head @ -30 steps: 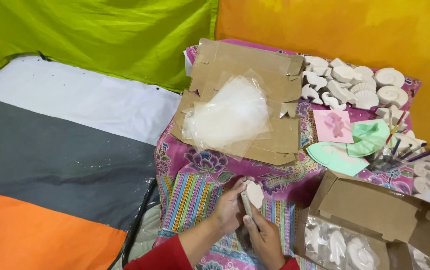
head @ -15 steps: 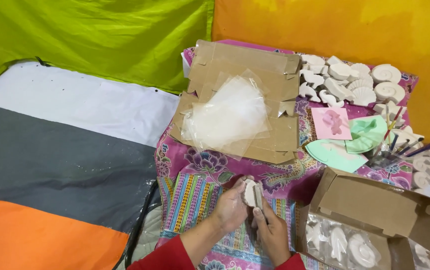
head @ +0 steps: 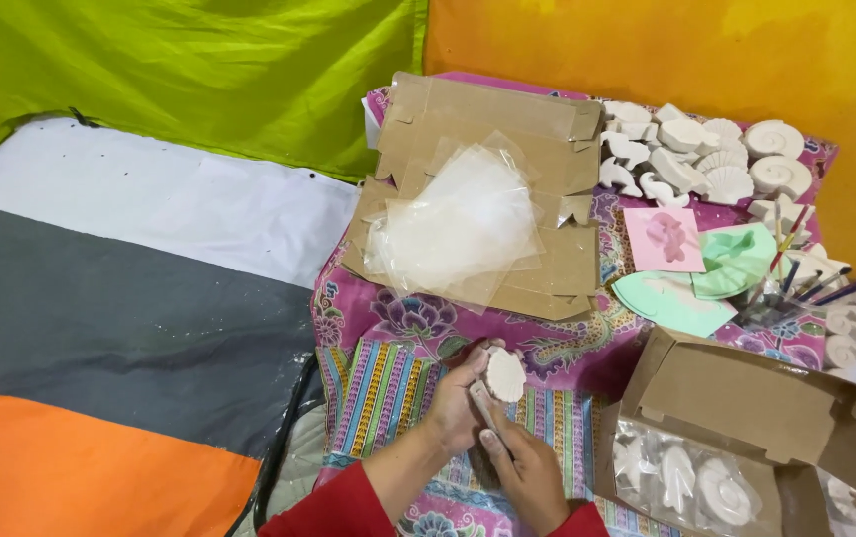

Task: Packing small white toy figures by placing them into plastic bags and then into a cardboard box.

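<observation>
My left hand (head: 458,403) holds a small white plaster shell shape (head: 505,375) upright above the striped cloth (head: 388,398). My right hand (head: 522,467) sits just below it and grips a thin tool (head: 482,406) whose tip touches the lower edge of the shell. Both sleeves are red. The hands are close together, near the front edge of the low table.
Flattened cardboard (head: 492,149) with clear plastic bags (head: 458,224) lies behind the hands. White plaster figures (head: 706,154) crowd the far right, beside pink (head: 662,239) and green moulds (head: 736,261) and brushes (head: 796,278). An open carton (head: 746,418) of bagged figures stands at right. A grey, white and orange mat (head: 109,318) lies left.
The view has shifted slightly. The shell piece has been turned a little in my left hand, and my right hand has stayed under it with the tool.
</observation>
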